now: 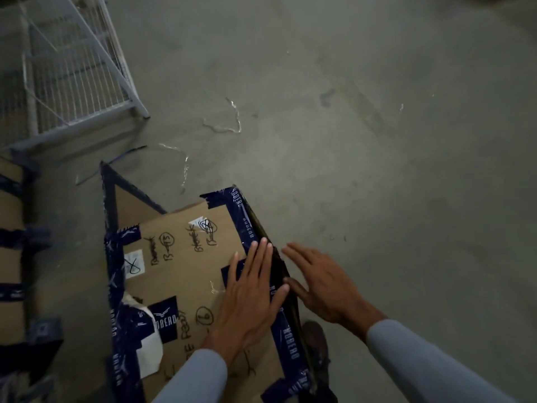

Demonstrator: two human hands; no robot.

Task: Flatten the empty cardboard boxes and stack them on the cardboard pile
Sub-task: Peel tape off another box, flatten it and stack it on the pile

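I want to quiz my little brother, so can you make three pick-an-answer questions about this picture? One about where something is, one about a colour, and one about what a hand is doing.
1. Where is the wire cage?
A) top left
B) bottom right
C) on top of the box

2. What colour is the tape on the cardboard box?
A) red
B) dark blue
C) yellow

3. What is the left hand doing?
A) lying flat on the box, fingers straight
B) making a fist
C) holding a knife

Answers:
1 A: the cage fills the picture's upper left corner.
2 B: dark blue strips run along the box's edges.
3 A: the palm and straight fingers lie on the box top.
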